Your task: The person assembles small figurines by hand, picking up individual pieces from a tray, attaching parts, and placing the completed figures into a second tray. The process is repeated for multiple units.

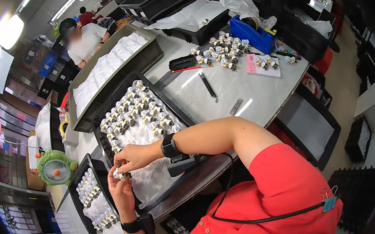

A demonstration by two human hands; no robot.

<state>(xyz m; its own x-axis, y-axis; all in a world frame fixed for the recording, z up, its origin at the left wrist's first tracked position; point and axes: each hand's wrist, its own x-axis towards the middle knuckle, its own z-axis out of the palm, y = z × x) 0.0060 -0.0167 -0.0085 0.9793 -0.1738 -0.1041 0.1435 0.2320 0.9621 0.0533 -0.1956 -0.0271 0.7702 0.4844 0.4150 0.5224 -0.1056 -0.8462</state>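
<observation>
My left hand (122,192) is closed round a small white-capped metal part (122,175), its palm turned up. Coming over it from the right, my right hand (136,157) has its fingers bent down in a pinch at the same part; the exact grip of its fingertips is partly hidden. Both hands are above the near left side of a black tray (175,101) lined with white sheeting. Rows of similar parts (128,106), with pale caps and brassy bodies, stand in that tray's far half.
Left lies a second black tray (89,170) with more parts, near a green fan (57,167). Beyond stands a grey bin (114,70) with white lining. A black pen-like tool (208,86), loose parts (226,49) and a blue tape dispenser (251,35) occupy the table. A co-worker (85,41) sits across.
</observation>
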